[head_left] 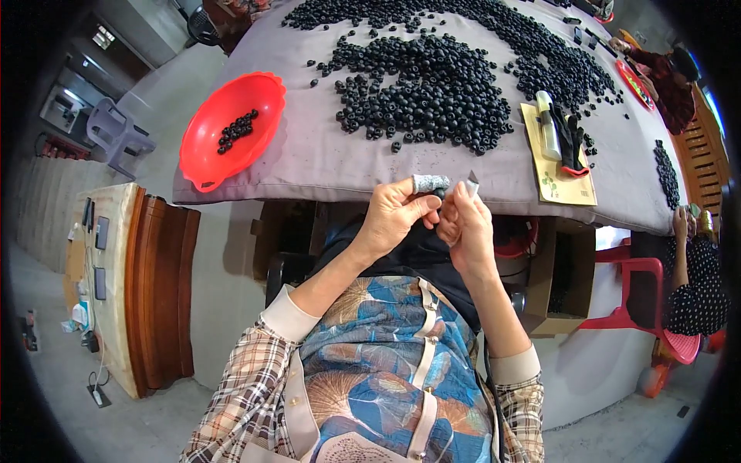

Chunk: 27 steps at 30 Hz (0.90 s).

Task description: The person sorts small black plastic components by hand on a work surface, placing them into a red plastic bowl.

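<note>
My left hand (392, 217) is raised in front of the table edge, its index finger wrapped in a grey finger cot (429, 184), and it pinches a small black ring-shaped piece (437, 196). My right hand (465, 224) meets it fingertip to fingertip and holds a small thin blade (472, 180) pointing up. Both hands touch around the black piece. A large heap of the same black round pieces (432, 85) lies spread over the grey-covered table (324, 154) just beyond my hands.
A red scalloped bowl (202, 158) with a few black pieces sits at the table's left edge. A white bottle (548, 127) and black gloves (573, 139) lie on a yellow card at right. Other people sit at right; a red chair (644, 297) stands below.
</note>
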### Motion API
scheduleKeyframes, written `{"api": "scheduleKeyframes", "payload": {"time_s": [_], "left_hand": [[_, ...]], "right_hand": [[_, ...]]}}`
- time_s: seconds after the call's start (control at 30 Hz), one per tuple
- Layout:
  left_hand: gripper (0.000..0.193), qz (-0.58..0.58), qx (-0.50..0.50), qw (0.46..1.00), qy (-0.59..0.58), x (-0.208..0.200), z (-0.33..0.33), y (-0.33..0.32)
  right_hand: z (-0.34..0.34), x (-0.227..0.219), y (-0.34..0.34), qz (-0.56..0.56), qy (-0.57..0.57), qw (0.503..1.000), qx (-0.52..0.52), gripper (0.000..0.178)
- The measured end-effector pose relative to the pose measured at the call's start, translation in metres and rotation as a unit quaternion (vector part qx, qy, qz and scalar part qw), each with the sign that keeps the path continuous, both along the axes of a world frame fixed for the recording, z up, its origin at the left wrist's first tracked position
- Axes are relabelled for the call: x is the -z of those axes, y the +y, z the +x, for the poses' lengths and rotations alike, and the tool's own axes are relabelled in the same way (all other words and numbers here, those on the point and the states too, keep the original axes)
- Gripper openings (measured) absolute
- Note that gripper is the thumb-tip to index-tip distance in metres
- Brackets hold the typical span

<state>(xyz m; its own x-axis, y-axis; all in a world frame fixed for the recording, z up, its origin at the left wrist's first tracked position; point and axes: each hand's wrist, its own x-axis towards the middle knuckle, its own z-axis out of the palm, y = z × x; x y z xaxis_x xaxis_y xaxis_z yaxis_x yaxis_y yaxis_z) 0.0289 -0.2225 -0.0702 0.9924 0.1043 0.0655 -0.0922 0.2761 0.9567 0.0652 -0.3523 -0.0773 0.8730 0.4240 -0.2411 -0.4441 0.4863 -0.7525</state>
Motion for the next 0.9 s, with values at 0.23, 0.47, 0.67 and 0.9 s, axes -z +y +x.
{"api": "scheduleKeyframes", "payload": {"time_s": [0.23,0.47,0.67,0.9], "left_hand": [[0.013,0.053,0.016,0.998,0.001,-0.004,-0.004,-0.005],[0.014,0.002,0.039,0.999,0.018,-0.001,-0.007,-0.004],[0.017,0.007,0.041,0.999,0.014,0.001,-0.007,-0.006],[0.013,-0.091,0.055,0.994,0.016,0.002,-0.008,-0.005]], "right_hand": [[-0.009,-0.004,-0.005,-0.045,-0.063,0.997,-0.009,0.024],[-0.007,0.006,-0.013,0.027,-0.051,0.997,-0.055,0.022],[-0.007,0.008,-0.016,0.025,-0.045,0.998,-0.035,0.021],[-0.008,-0.005,-0.018,-0.01,-0.074,0.996,-0.051,0.018]]}}
